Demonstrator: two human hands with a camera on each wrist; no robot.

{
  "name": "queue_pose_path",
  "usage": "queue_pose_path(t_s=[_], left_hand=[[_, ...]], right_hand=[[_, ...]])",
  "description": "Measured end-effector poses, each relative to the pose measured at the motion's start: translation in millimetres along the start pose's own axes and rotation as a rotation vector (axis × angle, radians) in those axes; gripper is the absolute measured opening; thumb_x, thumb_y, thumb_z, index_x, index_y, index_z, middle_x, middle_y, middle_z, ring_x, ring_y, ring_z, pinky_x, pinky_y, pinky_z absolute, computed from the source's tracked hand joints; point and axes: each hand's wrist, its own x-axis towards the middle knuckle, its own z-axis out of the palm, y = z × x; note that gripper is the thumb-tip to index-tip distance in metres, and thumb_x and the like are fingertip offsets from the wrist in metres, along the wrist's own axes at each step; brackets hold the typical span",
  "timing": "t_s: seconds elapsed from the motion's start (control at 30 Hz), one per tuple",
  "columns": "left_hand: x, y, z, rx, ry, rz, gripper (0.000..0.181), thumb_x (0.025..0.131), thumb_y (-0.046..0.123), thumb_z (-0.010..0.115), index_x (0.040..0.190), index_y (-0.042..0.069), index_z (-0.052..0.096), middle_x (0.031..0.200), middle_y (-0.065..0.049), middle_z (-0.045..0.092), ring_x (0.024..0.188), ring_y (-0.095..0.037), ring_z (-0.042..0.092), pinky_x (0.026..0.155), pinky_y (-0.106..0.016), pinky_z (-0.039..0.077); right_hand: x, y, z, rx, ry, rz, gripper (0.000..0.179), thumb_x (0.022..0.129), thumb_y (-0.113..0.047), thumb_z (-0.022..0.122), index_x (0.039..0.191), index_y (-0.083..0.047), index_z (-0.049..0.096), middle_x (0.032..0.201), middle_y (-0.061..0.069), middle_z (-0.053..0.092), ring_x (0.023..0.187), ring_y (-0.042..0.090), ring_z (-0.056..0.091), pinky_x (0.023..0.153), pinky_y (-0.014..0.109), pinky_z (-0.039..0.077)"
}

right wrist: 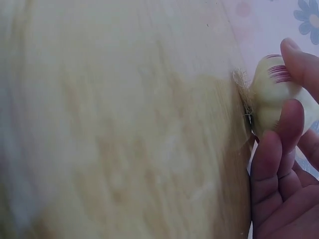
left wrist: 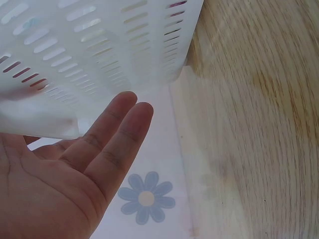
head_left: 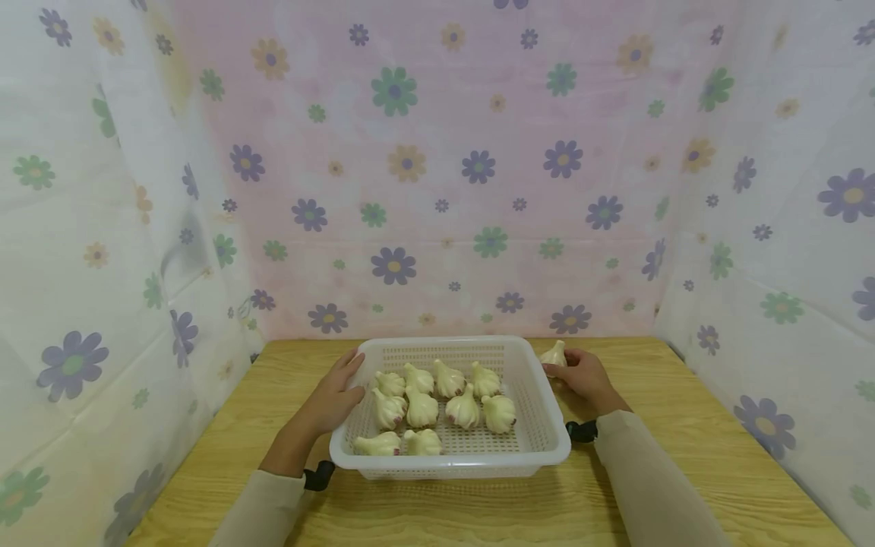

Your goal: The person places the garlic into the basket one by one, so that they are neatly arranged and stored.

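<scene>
A white perforated plastic basket (head_left: 451,460) holds several garlic bulbs (head_left: 462,408), pale with purplish marks at the root ends. At its left side, my left hand (head_left: 333,395) rests with the thumb over the rim. In the left wrist view, fingers (left wrist: 117,149) of that hand extend nearly straight along the outside of the basket wall (left wrist: 94,45). Right of the basket, my right hand (head_left: 582,377) pinches one garlic bulb (head_left: 555,354) between thumb and fingers, close over the table. In the right wrist view, roots show on this garlic bulb (right wrist: 269,99).
The wooden table (head_left: 636,365) bears the basket near its middle. Flower-printed cloth (head_left: 437,190) encloses the back and both sides. A black wrist strap piece (head_left: 318,476) shows by the left cuff, another strap piece (head_left: 582,431) by the right.
</scene>
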Motion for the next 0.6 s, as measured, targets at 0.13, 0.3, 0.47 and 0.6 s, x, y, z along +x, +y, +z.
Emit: queue_pose_path(t_s=[0.13,0.3,0.47,0.6], left_hand=[[1.4,0.3,0.6,-0.010,-0.011,-0.002,0.072,0.098,0.013,0.047,0.165,0.003,0.021,0.175,-0.013,0.005,0.158,-0.047,0.011,0.118,-0.068,0.028],[1.9,0.5,0.8,-0.016,-0.007,-0.006,0.073,0.098,0.013,0.047,0.165,0.004,0.022,0.175,-0.013,0.006,0.157,-0.047,0.014,0.117,-0.067,0.032],[1.3,-1.8,0.4,0.000,0.003,-0.010,0.073,0.097,0.012,0.048,0.164,0.003,0.022,0.174,-0.013,0.007,0.157,-0.047,0.015,0.117,-0.067,0.031],[1.0,-2.6,0.3,-0.005,-0.001,-0.010,0.073,0.097,0.012,0.048,0.164,0.003,0.022,0.175,-0.013,0.007,0.157,-0.047,0.013,0.118,-0.067,0.029]], right_hand=[[-2.0,2,-2,0.022,0.024,0.021,0.073,0.096,-0.037,0.074,0.151,0.002,0.047,0.140,0.026,0.058,0.098,0.022,0.068,0.078,0.030,0.058],[-1.8,5,-4,0.071,0.052,0.043,0.075,0.092,-0.043,0.077,0.148,0.000,0.051,0.134,0.020,0.062,0.093,0.021,0.066,0.077,0.029,0.058],[-2.6,9,-3,0.128,0.062,0.054,0.077,0.088,-0.048,0.079,0.147,-0.005,0.053,0.125,0.012,0.064,0.088,0.018,0.064,0.074,0.029,0.057],[-4.1,11,-1,0.159,0.078,0.067,0.082,0.086,-0.053,0.079,0.149,-0.008,0.052,0.131,0.013,0.061,0.091,0.017,0.060,0.074,0.027,0.055]])
